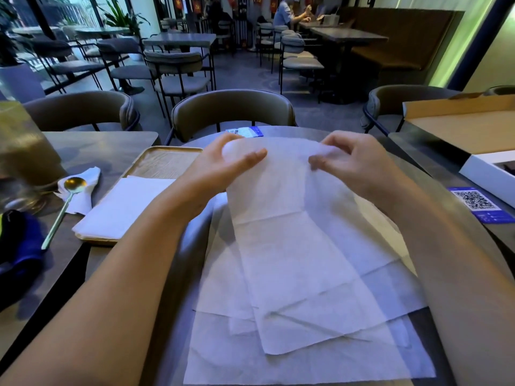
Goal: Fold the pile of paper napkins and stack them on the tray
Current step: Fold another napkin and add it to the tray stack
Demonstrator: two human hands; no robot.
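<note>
A thin white paper napkin (pixel 292 246) hangs lifted above the table, held by its far edge. My left hand (pixel 220 165) pinches the left corner and my right hand (pixel 351 162) pinches the right corner. Under it lies a loose pile of unfolded napkins (pixel 306 363), spread flat at the table's near side. To the left sits a wooden tray (pixel 164 160) with a gold rim. A stack of folded white napkins (pixel 122 207) rests on the tray's near half.
A gold spoon (pixel 67 201) lies on a crumpled napkin left of the tray, beside a tall drink glass (pixel 25 146). A dark blue cloth (pixel 19 243) sits at the left edge. An open cardboard box (pixel 468 126), a white box and a QR card (pixel 479 204) are at right. Chairs stand behind the table.
</note>
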